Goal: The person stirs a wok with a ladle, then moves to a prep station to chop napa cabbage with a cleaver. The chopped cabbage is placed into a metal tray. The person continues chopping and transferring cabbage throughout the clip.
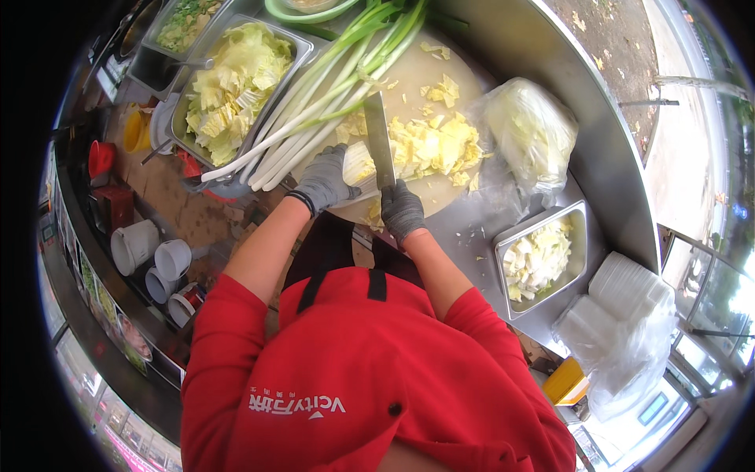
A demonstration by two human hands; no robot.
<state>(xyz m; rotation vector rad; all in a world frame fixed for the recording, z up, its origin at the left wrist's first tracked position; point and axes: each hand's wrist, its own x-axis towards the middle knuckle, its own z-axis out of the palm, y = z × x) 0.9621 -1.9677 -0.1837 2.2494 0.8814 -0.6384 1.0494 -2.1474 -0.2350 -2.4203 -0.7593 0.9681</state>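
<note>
My right hand [403, 211], in a dark grey glove, grips the handle of a cleaver [378, 138], whose broad steel blade points away from me. Beneath my gloved left hand [326, 180] lies a piece of napa cabbage [358, 164], pressed on the round cutting board [439, 203]. The blade stands along the cabbage's right side; whether it touches the board is hidden. Chopped yellow cabbage leaves [436, 144] are heaped just right of the blade. Long scallions [330, 94] lie across the board's left part, close beyond my left hand.
A steel pan of cut leaves [239, 88] stands at the left. To the right are a bagged cabbage [531, 133], a smaller steel pan of chopped cabbage [537, 256] and stacked plastic containers [628, 289]. The counter's raised metal wall [613, 127] curves along the far right.
</note>
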